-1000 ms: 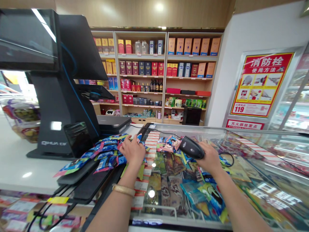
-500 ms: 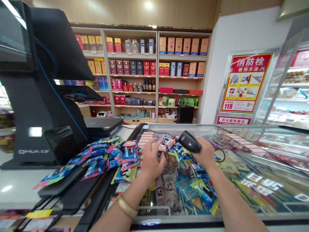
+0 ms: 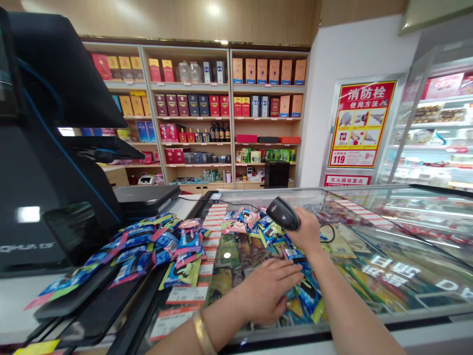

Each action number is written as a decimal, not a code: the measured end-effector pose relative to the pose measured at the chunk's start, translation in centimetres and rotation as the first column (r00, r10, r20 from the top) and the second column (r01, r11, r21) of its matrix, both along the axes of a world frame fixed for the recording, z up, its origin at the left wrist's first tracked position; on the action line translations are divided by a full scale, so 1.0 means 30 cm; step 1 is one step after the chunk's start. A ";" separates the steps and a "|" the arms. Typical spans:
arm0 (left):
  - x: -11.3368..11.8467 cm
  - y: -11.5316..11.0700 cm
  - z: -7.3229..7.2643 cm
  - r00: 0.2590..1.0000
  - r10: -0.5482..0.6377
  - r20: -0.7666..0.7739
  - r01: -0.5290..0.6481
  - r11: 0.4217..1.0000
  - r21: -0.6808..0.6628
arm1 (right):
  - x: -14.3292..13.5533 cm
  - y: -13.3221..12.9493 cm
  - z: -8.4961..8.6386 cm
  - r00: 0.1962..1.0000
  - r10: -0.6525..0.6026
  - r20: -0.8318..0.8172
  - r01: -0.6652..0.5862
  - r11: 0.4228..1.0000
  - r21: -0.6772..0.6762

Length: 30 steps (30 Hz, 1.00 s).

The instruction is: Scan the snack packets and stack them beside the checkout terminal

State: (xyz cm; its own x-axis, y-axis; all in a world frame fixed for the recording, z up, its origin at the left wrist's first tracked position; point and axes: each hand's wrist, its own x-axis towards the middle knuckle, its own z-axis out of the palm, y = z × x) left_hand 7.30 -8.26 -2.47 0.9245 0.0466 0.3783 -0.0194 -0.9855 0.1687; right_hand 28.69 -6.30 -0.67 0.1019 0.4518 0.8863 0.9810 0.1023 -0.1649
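Note:
My right hand [image 3: 306, 230] is closed around a black handheld barcode scanner [image 3: 283, 213], held above the glass top of a chest freezer [image 3: 334, 197]. Lower and nearer, my left hand [image 3: 271, 286] lies over the glass with its fingers stretched out to the right. A blue snack packet [image 3: 309, 296] is just past those fingertips; I cannot tell whether they touch it. Beyond the hands, several blue, green and pink packets [image 3: 271, 231] lie loose on the glass. At the left, a heap of similar packets [image 3: 166, 244] spreads beside the freezer edge.
A large black cash register [image 3: 48, 162] rises at the left over the white counter [image 3: 15, 291]. The scanner's cable [image 3: 232, 203] crosses the glass at the back. Price strips [image 3: 186, 294] line the freezer's left side. Shelves of boxes [image 3: 199, 106] stand against the far wall.
My left hand has moved away from the pink packet at the back, toward me and to the right. The scanner stays in my right hand. The view has shifted a little to the right.

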 end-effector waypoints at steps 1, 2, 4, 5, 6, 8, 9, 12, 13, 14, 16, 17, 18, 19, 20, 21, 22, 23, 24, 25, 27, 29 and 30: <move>0.004 -0.001 -0.005 1.000 -0.003 -0.027 0.003 1.000 0.003 | -0.002 -0.001 0.002 1.000 0.006 -0.003 -0.006 1.000 0.002; 0.007 -0.001 -0.009 0.999 -0.006 -0.051 0.006 1.000 0.005 | -0.004 -0.002 0.004 1.000 0.011 -0.006 -0.011 1.000 0.004; 0.012 0.000 -0.013 0.996 -0.010 -0.085 0.010 1.000 0.004 | -0.008 -0.003 0.007 1.000 0.018 -0.012 -0.018 1.000 0.011; 0.013 0.000 -0.013 0.996 -0.008 -0.092 0.009 1.000 0.004 | -0.009 -0.004 0.009 1.000 0.018 -0.011 -0.018 1.000 0.012; 0.013 0.001 -0.012 0.996 -0.004 -0.091 0.004 1.000 0.006 | -0.011 -0.005 0.010 1.000 0.018 -0.011 -0.018 1.000 0.010; 0.013 0.002 -0.008 0.997 0.010 -0.076 -0.009 1.000 0.012 | -0.012 -0.005 0.012 1.000 0.020 -0.010 -0.020 1.000 0.003; 0.013 0.002 -0.007 0.998 0.017 -0.066 -0.016 1.000 0.017 | -0.013 -0.006 0.012 1.000 0.023 -0.011 -0.022 1.000 0.001; 0.015 0.006 -0.009 0.998 0.039 -0.044 -0.038 0.998 0.042 | -0.016 -0.007 0.015 1.000 0.028 -0.009 -0.028 1.000 -0.001; 0.017 0.007 -0.012 0.998 0.046 -0.036 -0.044 0.998 0.049 | -0.017 -0.008 0.015 1.000 0.030 -0.002 -0.030 1.000 -0.003; 0.018 0.009 -0.015 0.999 0.047 -0.027 -0.046 0.997 0.054 | -0.018 -0.008 0.016 1.000 0.031 0.004 -0.031 1.000 -0.005; 0.020 0.011 -0.021 0.999 0.034 -0.015 -0.033 0.998 0.049 | -0.019 -0.009 0.015 0.999 0.035 0.009 -0.035 0.999 -0.008; 0.020 0.012 -0.022 0.999 0.025 -0.020 -0.024 0.999 0.042 | -0.020 -0.009 0.015 0.999 0.039 0.006 -0.039 0.999 -0.008; 0.019 0.012 -0.023 0.999 0.021 -0.034 -0.020 0.999 0.031 | -0.021 -0.009 0.014 0.999 0.042 0.001 -0.042 0.999 -0.006; 0.017 0.012 -0.023 0.998 0.026 -0.055 -0.024 1.000 0.020 | -0.021 -0.009 0.013 0.999 0.043 -0.005 -0.043 0.999 -0.001; 0.016 0.010 -0.023 0.996 0.039 -0.077 -0.038 0.999 0.008 | -0.021 -0.008 0.011 0.999 0.043 -0.009 -0.043 0.999 0.003; 0.013 0.009 -0.023 0.994 0.059 -0.090 -0.060 0.998 -0.004 | -0.020 -0.007 0.010 0.999 0.042 -0.014 -0.042 0.999 0.006; 0.011 0.006 -0.023 0.993 0.081 -0.089 -0.084 0.996 -0.022 | -0.019 -0.006 0.008 0.999 0.042 -0.018 -0.042 0.999 0.008; 0.009 0.004 -0.023 0.992 0.100 -0.072 -0.104 0.993 -0.048 | -0.018 -0.005 0.006 0.999 0.043 -0.021 -0.043 0.999 0.008; 0.007 0.002 -0.024 0.992 0.118 -0.036 -0.121 0.989 -0.087 | -0.016 -0.004 0.005 0.999 0.045 -0.023 -0.045 0.999 0.005; 0.007 0.001 -0.025 0.990 0.138 0.015 -0.135 0.981 -0.140 | -0.014 -0.003 0.003 0.999 0.047 -0.023 -0.048 0.999 0.000; 0.005 0.007 -0.024 0.968 0.208 0.137 -0.164 0.946 -0.280 | -0.009 -0.001 -0.001 0.999 0.045 -0.022 -0.045 0.999 -0.009; 0.003 0.026 -0.020 0.917 0.321 0.235 -0.199 0.882 -0.428 | -0.002 0.002 -0.005 0.999 0.027 -0.020 -0.027 1.000 -0.012; 0.000 0.042 -0.015 0.882 0.387 0.270 -0.216 0.840 -0.497 | 0.002 0.003 -0.007 1.000 0.017 -0.017 -0.017 1.000 -0.008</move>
State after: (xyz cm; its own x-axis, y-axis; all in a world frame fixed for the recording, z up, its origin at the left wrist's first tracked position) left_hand 7.30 -7.01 -2.93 0.6470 0.5404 0.5380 0.1254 -0.7713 0.6240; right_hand 28.75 -6.21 -0.87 0.1091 0.4610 0.8807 0.9762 0.1172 -0.1823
